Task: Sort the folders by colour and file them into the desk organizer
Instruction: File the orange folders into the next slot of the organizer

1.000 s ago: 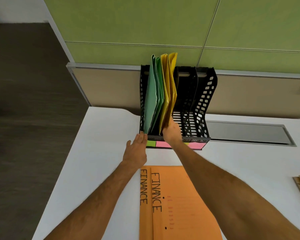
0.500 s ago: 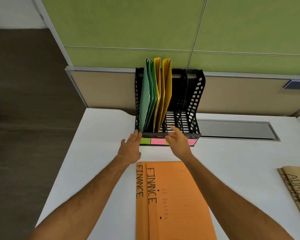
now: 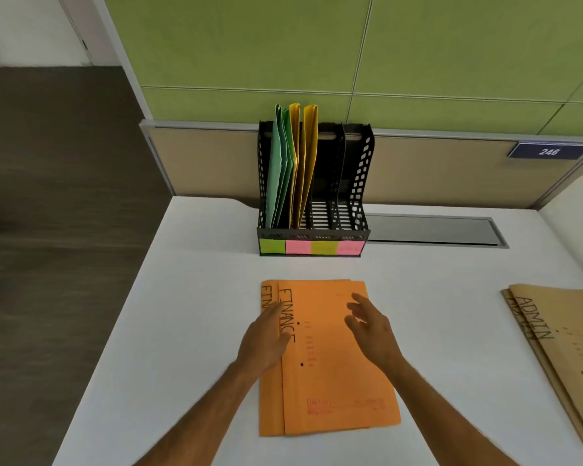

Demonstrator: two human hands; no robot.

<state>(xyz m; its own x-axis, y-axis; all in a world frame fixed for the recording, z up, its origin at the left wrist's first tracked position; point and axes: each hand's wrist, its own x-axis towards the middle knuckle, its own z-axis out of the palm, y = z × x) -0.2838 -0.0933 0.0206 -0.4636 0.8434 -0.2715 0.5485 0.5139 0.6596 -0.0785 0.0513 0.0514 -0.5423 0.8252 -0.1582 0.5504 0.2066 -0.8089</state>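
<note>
Folders: two orange paper folders marked FINANCE (image 3: 330,358) lie stacked, slightly offset, on the white tabletop (image 3: 189,297).
Hands: left hand (image 3: 265,341) and right hand (image 3: 371,327) over the stack, fingers spread, seemingly pinching nothing.
Organizer: black mesh desk organizer (image 3: 359,183) holds green and yellow folders; two right slots vacant.
Advice: square both edges, then lift together.

The desk organizer (image 3: 359,183) is black with perforated sides, holding green folders (image 3: 278,169) and yellow folders (image 3: 308,156). Its sticky labels (image 3: 312,247) alternate green and pink. The orange folders (image 3: 334,364) bear black lettering.
</note>
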